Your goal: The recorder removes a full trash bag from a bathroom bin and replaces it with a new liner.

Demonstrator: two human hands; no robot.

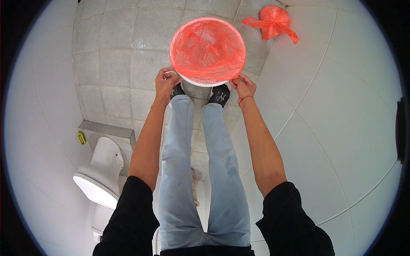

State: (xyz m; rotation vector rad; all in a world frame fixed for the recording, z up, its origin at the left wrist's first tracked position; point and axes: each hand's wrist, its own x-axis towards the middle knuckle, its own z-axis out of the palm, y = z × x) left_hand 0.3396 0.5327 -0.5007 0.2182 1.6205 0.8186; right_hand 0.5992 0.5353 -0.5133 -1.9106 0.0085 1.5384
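A round white bin (205, 84) stands on the tiled floor in front of my feet. A thin red plastic bag (208, 48) lines it and is folded over the far and side parts of the rim; at the near side some of the white rim shows bare. My left hand (166, 81) is at the rim's near left, fingers pinched on the bag's edge. At the near right my right hand (244, 86) pinches the bag's edge too. The bin's bottom is hidden by the crumpled bag.
A knotted red plastic bag (274, 22) lies on the floor by the right wall. On the left are a white toilet (107, 156), a low tiled ledge (107, 128) and a small yellow-green object (82, 137). Walls close in on both sides.
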